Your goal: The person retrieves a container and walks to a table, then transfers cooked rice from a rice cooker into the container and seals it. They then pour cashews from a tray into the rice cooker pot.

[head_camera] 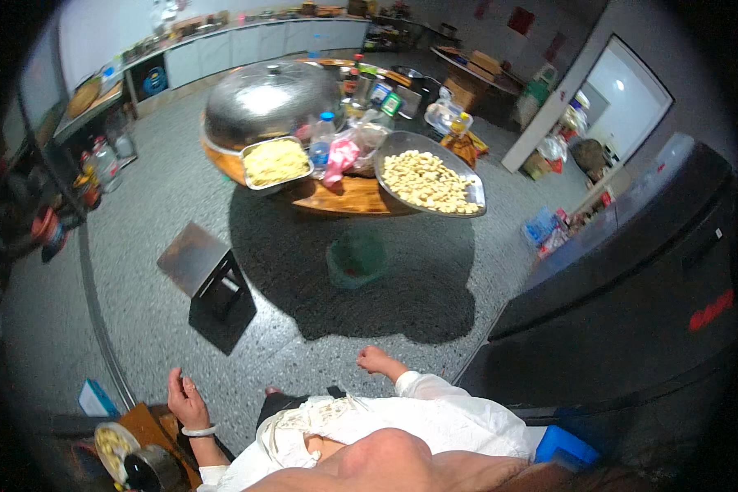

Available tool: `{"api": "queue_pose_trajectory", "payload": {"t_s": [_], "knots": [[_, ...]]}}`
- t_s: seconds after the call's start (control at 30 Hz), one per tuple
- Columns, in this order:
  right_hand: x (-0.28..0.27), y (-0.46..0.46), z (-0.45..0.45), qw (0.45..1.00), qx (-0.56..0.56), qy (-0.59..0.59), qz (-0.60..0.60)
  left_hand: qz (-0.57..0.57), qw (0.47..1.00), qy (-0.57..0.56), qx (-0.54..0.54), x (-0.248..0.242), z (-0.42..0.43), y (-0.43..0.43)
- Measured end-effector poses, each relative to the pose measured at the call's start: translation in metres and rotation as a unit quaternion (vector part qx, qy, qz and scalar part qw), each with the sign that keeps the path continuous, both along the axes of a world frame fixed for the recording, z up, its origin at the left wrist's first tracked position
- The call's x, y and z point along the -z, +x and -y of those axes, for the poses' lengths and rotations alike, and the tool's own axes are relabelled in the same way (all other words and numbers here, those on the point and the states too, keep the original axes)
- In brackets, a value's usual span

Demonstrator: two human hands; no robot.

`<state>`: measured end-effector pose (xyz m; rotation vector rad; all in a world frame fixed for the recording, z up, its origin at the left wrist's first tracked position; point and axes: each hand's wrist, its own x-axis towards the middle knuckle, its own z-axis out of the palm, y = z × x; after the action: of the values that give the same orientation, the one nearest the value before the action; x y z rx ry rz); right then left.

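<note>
My left hand, a pale bangle at its wrist, hangs at lower left with fingers apart and nothing in it. Near it is a brown surface bearing a bowl of pale yellow pieces and a metal pot. My right hand hangs over the floor, fingers curled in, with nothing visible in them. Ahead, apart from both hands, stands a round wooden table. It carries a metal tray of pale yellow strips, a clear oval tray of small cream-coloured pieces, and a large domed metal lid.
A small stool stands on the speckled floor at left. A green basin sits in the table's shadow. On the table are a blue-capped plastic bottle and a pink cloth or bag. A dark refrigerator borders the right side.
</note>
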<state>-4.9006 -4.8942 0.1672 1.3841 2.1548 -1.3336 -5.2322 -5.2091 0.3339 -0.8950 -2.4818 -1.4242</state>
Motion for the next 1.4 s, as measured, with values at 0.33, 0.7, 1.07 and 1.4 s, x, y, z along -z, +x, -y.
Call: {"api": "queue_pose_trajectory", "payload": {"t_s": [0.33,0.7,1.07,1.4], "knots": [[-0.05,-0.058,-0.136,0.979,0.133,0.101,-0.121,0.06,0.989,-0.051,0.128,0.015,-0.224,-0.129],[-0.261,-0.006,-0.349,0.727,0.54,0.141,-0.4,0.078,0.985,-0.008,0.152,0.02,-0.403,-0.185],[-0.285,0.039,-0.601,0.684,0.326,0.113,-0.642,0.311,0.946,0.065,-0.065,0.068,-0.471,-0.107],[-0.142,0.086,-0.97,0.874,0.354,0.313,-0.116,0.286,0.938,0.021,-0.195,0.015,-0.441,-0.049]]}}
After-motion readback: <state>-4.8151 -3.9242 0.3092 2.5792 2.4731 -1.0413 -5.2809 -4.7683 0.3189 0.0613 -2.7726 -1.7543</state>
